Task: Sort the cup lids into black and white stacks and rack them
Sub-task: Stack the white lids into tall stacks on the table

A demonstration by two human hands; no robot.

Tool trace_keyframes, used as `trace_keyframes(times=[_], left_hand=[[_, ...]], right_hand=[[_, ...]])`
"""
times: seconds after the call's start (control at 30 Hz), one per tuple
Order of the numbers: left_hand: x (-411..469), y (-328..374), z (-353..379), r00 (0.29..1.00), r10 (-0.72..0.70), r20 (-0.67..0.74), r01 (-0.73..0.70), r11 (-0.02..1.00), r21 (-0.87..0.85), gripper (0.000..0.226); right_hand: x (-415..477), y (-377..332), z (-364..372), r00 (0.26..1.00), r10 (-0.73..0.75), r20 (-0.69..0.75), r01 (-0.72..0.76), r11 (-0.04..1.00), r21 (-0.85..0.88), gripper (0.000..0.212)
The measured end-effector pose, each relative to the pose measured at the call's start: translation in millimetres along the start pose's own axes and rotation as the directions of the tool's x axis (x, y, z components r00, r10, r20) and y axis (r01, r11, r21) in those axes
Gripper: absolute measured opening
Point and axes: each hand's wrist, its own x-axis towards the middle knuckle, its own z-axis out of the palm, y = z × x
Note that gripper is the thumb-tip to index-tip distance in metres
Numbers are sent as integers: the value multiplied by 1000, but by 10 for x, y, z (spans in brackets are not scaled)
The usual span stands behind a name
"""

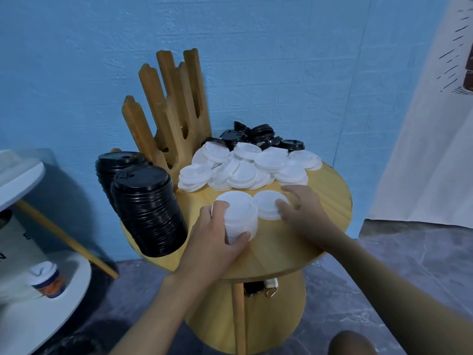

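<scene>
Head view: loose white lid (266, 204) lies flat, just right of white stack (240, 216), touching it. Right hand (304, 211), the nearer, rests fingertips on lid's top; pinch undetermined. Left hand (217, 237) grips white stack. Likely move: leftward onto stack.
</scene>
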Motion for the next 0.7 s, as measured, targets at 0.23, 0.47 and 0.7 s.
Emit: trace_keyframes(times=[0.23,0.47,0.7], left_hand=[[65,-29,9,998,60,-9,-61,998,-36,58],[105,15,-31,999,34,15,-32,994,-106,60],[168,72,-6,999,6,43,4,976,-219,83]], right_hand=[[37,-35,60,997,-25,71,36,986,-161,42],[-79,-147,40,977,-168,-131,202,928,313,35],[-112,-329,182,942,-335,17,302,869,391,30]])
